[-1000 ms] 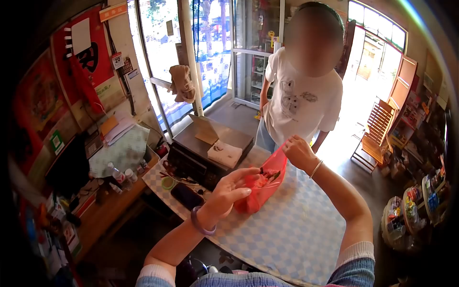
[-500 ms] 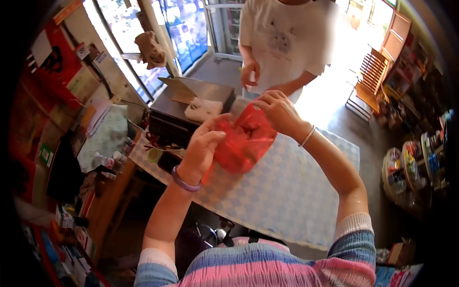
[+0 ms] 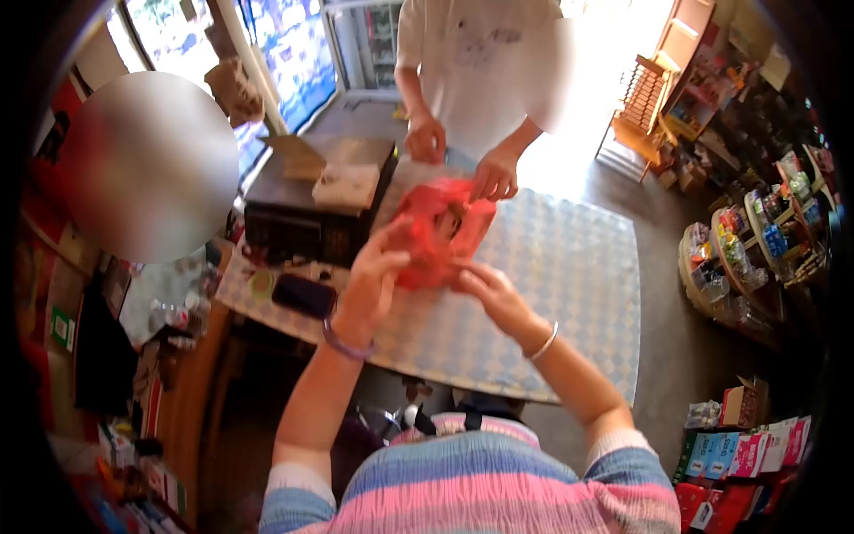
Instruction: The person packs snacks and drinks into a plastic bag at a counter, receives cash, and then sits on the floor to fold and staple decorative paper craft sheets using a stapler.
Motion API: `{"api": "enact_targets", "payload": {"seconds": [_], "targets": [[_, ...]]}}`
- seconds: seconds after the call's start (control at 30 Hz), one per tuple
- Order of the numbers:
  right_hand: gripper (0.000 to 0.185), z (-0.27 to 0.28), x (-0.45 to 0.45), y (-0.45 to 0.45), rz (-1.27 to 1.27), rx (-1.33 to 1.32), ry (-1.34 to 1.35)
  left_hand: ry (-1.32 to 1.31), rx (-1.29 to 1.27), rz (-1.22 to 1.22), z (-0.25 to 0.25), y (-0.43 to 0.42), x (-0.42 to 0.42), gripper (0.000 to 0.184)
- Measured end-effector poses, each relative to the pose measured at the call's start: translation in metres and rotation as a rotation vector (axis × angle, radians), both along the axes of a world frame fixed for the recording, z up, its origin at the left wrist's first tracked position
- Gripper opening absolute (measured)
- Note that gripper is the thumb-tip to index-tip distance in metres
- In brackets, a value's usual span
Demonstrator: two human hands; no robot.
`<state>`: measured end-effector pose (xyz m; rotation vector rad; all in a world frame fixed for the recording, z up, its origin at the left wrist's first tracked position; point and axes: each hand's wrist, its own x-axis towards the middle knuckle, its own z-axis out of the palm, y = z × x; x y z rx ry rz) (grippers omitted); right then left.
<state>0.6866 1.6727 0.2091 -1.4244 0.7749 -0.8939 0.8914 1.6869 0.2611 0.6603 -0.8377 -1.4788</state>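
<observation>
A thin red plastic bag (image 3: 476, 233) stands over the checkered tabletop (image 3: 569, 267), its mouth spread and something dark and greenish inside, too blurred to name. My left hand (image 3: 378, 271), above a purple bangle, has its fingers closed on the bag's left side. On the near right edge of the bag, the fingers of my right hand (image 3: 487, 289) are pinched. Across the table, a person in a white T-shirt (image 3: 480, 71) has one hand (image 3: 498, 172) at the bag's far rim and the other hand (image 3: 425, 140) just beyond it.
A dark box-shaped appliance (image 3: 298, 231) with a white cloth (image 3: 347, 185) on top stands at the table's left. A phone (image 3: 304, 295) lies nearer me. Farther right are a wooden chair (image 3: 642, 107) and round racks of packets (image 3: 734, 258).
My right hand has moved from the bag's raised far edge down to its near right edge. The other person's hand has come to the far rim. The view has tilted down.
</observation>
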Motion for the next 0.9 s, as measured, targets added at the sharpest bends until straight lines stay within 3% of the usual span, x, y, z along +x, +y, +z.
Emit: {"api": "enact_targets", "payload": {"seconds": [0.07,0.17,0.23,0.27,0.33,0.37,0.43,0.5,0.67,0.77,0.87,0.9], "targets": [[0.039,0.012,0.006,0.023,0.06,0.252,-0.183,-0.017,0.04,-0.006,-0.007,0.013,-0.001,0.047],[0.043,-0.01,0.021,0.042,0.065,0.462,-0.453,-0.574,-0.12,0.249,-0.016,0.047,-0.015,0.044],[0.044,-0.03,0.042,0.057,0.097,0.671,-0.83,-1.176,-0.456,0.502,-0.027,0.082,-0.036,0.045],[0.047,-0.012,0.052,0.082,-0.062,0.686,-0.583,-1.175,-0.574,0.495,-0.055,0.097,-0.045,0.053],[0.053,-0.018,0.074,0.118,-0.083,0.727,-0.455,-1.256,-0.683,0.415,-0.093,0.127,-0.04,0.069],[0.055,-0.037,0.079,0.121,0.066,0.714,-0.565,-1.352,-0.685,0.347,-0.101,0.13,-0.021,0.075],[0.05,-0.03,0.08,0.143,0.139,0.874,-0.528,-1.477,-0.758,0.36,-0.113,0.139,-0.007,0.071],[0.056,-0.057,0.083,0.161,0.282,0.649,-0.482,-1.427,-0.906,0.319,-0.125,0.145,0.003,0.065],[0.046,-0.037,0.08,0.194,0.088,0.608,-0.408,-1.262,-0.941,0.192,-0.11,0.156,0.001,0.041],[0.043,-0.036,0.075,0.208,0.043,0.496,-0.446,-1.277,-0.867,0.084,-0.112,0.161,0.0,0.047],[0.042,-0.025,0.05,0.214,0.024,0.531,-0.492,-1.206,-0.58,0.056,-0.127,0.139,0.012,0.029],[0.043,-0.012,0.037,0.217,0.027,0.559,-0.644,-1.198,-0.452,0.057,-0.127,0.134,0.018,0.024]]}}
